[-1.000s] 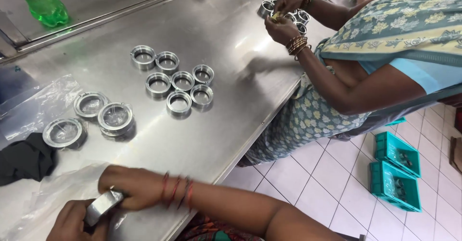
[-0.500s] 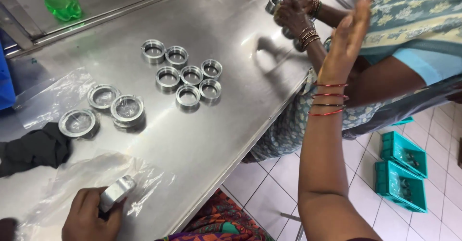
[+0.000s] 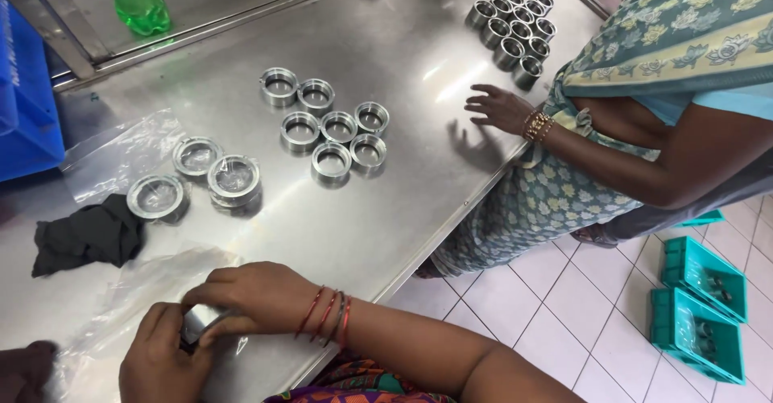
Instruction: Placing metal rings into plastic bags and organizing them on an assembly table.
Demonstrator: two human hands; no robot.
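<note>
Both my hands meet at the near edge of a steel table (image 3: 419,57). My left hand (image 3: 161,359) grips a metal ring part (image 3: 196,323) from below. My right hand (image 3: 250,294), with red bangles on the wrist, lies over the top of the same part, so most of it is hidden. A clear plastic bag (image 3: 129,290) lies under and beside my hands. Several loose metal rings (image 3: 330,125) sit in a cluster at the table's middle. Three wider rings (image 3: 197,176) lie to the left, partly on clear plastic.
A co-worker stands at the table's right side, one hand (image 3: 501,109) resting open on the steel near a packed group of small metal rings (image 3: 513,26). A black cloth (image 3: 88,234), a blue crate (image 3: 28,97), a green bottle (image 3: 137,0) and teal floor trays (image 3: 696,306) are around.
My right hand came down from raised over the table's right side onto the part in my left hand. The co-worker's hand left the small rings and now rests open on the table.
</note>
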